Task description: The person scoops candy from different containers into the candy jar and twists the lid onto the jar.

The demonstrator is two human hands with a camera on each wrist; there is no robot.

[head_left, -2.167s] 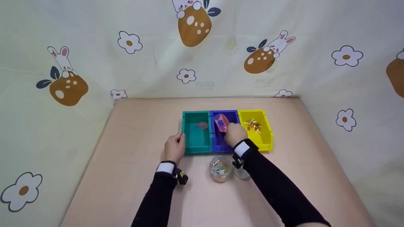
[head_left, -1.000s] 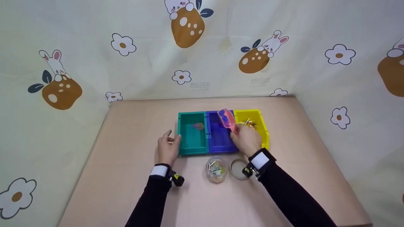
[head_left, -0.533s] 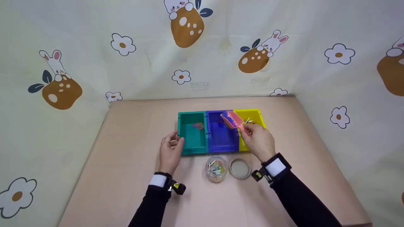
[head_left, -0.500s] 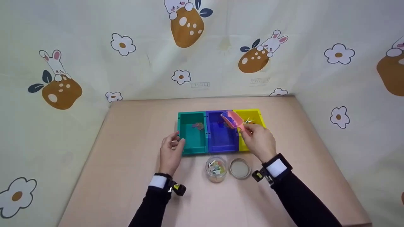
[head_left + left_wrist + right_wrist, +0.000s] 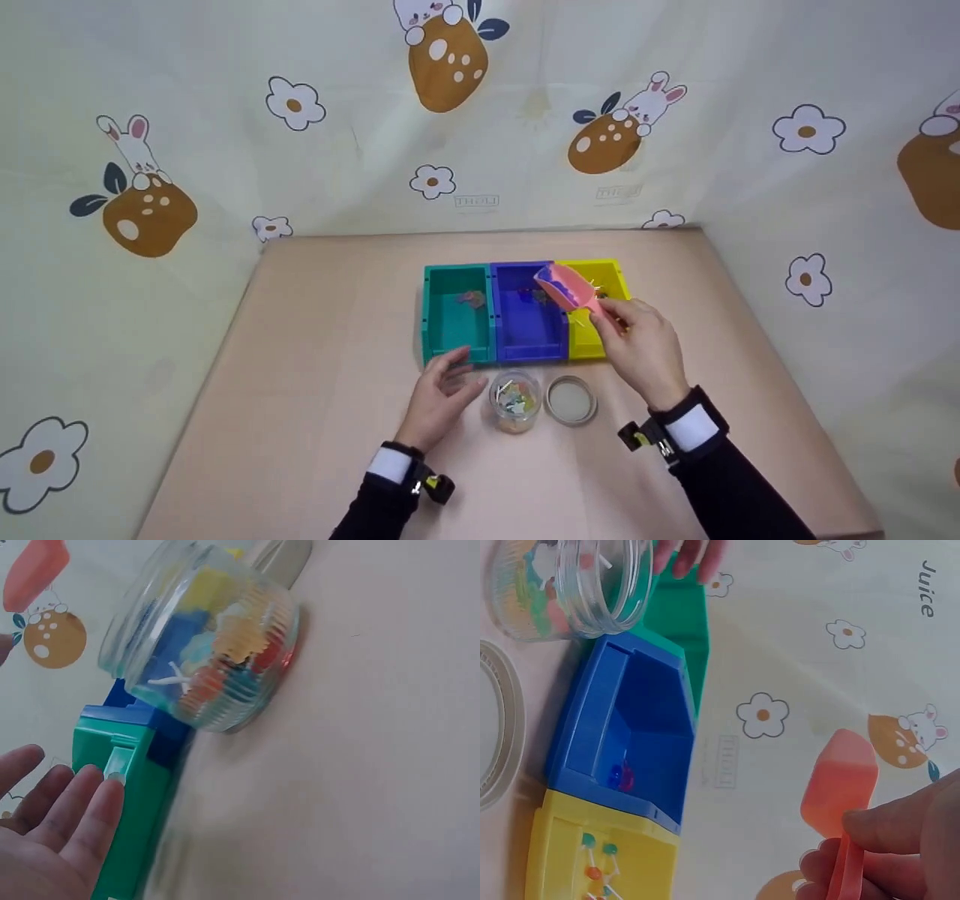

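Observation:
My right hand (image 5: 649,352) pinches the handle of a pink scoop (image 5: 576,286), raised over the blue and yellow bins. Blue-purple bits show inside the scoop in the head view. With its fingers spread and loosely bent, my left hand (image 5: 441,401) is beside a clear jar (image 5: 514,409) and holds nothing. The jar stands without its lid and contains mixed small colourful pieces. In the left wrist view the fingers (image 5: 97,814) appear in front of the green bin (image 5: 135,817); whether they touch it, I cannot tell.
Three joined bins stand behind the jar: the green one with pinkish pieces at the back, the blue bin (image 5: 529,341) with a few small pieces, the yellow bin (image 5: 591,345) with white-stemmed pieces. A round lid (image 5: 571,401) lies right of the jar. Patterned cloth walls surround the table (image 5: 322,337).
My right hand has drawn the scoop out of the blue bin, up and to the right. My left hand has left the green bin's left side and moved right, toward the jar.

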